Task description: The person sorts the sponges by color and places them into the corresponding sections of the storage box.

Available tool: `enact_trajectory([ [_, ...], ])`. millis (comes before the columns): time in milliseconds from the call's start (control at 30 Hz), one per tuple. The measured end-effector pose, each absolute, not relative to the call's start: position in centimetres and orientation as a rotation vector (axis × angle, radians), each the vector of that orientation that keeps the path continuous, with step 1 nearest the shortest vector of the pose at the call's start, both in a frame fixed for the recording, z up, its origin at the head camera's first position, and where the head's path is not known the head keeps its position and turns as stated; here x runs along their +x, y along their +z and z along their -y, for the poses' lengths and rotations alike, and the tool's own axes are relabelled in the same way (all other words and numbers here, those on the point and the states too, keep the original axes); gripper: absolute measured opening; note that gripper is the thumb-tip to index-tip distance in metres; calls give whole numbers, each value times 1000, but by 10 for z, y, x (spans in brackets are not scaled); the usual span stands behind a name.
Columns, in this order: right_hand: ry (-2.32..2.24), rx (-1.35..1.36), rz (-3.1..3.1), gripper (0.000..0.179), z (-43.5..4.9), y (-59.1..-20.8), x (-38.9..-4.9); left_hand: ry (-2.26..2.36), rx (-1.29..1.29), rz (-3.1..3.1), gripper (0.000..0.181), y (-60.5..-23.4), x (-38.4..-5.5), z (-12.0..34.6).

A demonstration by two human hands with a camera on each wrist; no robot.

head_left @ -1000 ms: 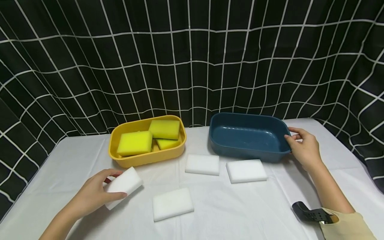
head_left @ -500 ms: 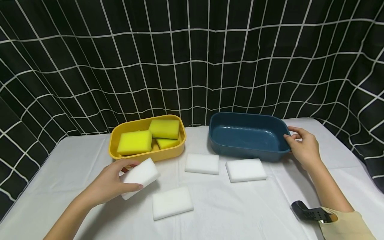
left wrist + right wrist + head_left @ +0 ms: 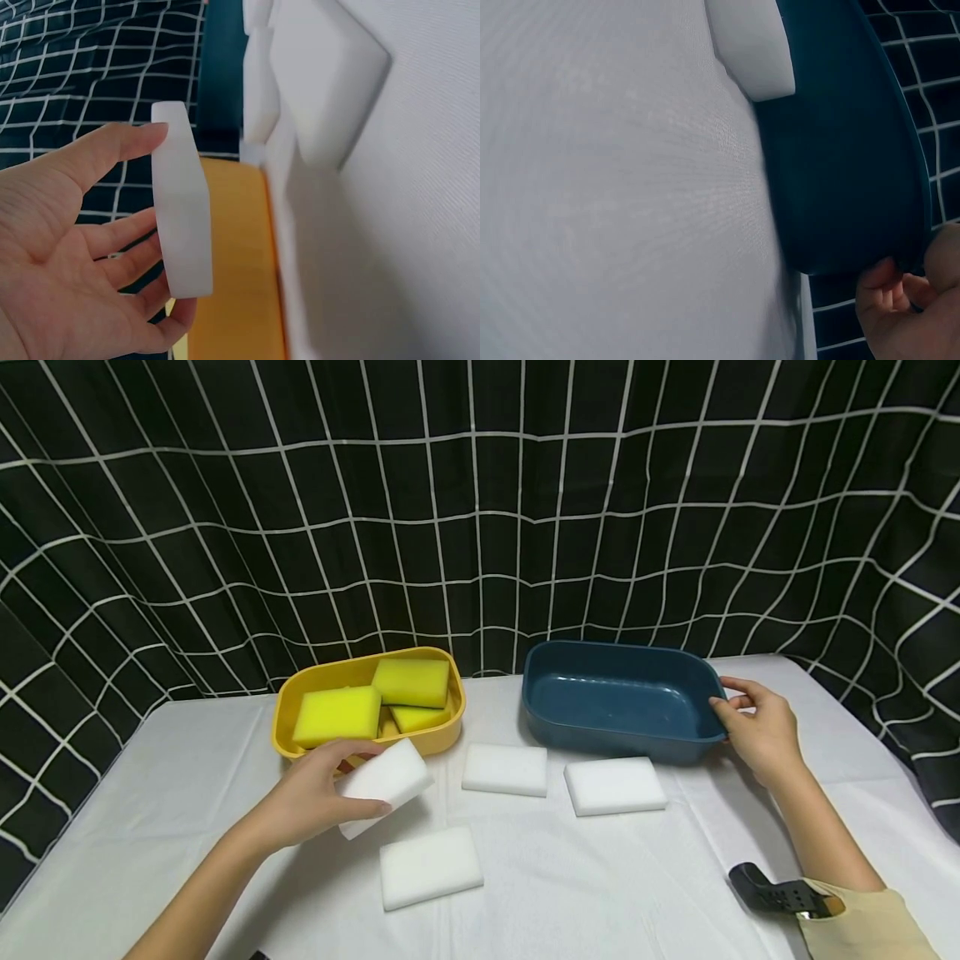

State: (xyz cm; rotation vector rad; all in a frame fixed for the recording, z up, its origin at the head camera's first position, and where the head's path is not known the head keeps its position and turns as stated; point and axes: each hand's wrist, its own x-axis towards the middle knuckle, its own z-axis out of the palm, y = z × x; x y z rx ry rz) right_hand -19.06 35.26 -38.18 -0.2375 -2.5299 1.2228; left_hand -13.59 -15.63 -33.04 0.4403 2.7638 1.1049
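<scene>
My left hand (image 3: 315, 797) pinches a white sponge (image 3: 388, 783) between thumb and fingers. It is held tilted above the cloth, just in front of the yellow bin (image 3: 435, 742). In the left wrist view the same white sponge (image 3: 182, 210) stands edge-on, thumb at one end and fingertips at the other. At the far right, my right hand (image 3: 763, 731) grips the rim at the end of the blue bin (image 3: 622, 739). The right wrist view shows the right hand (image 3: 911, 307) with thumb and fingers at that blue bin's corner (image 3: 847, 187). No sponges show inside the blue bin.
Three more white sponges lie on the white cloth (image 3: 570, 893): one in front (image 3: 431, 867), one in the middle (image 3: 506, 769) and one near the blue bin (image 3: 615, 786). Several yellow sponges (image 3: 337, 714) fill the yellow bin. A black grid curtain (image 3: 480, 552) hangs behind.
My left hand has carried the white sponge to the right and away from me, from the left of the cloth to the front of the yellow bin. The right hand stays on the blue bin.
</scene>
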Motion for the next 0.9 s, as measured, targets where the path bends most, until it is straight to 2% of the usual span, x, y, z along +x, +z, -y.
enact_trajectory([
  [900, 1236, -254, 2538, 49, -352, -382, -192, 1090, 565, -2730, 66, -320, -165, 98],
])
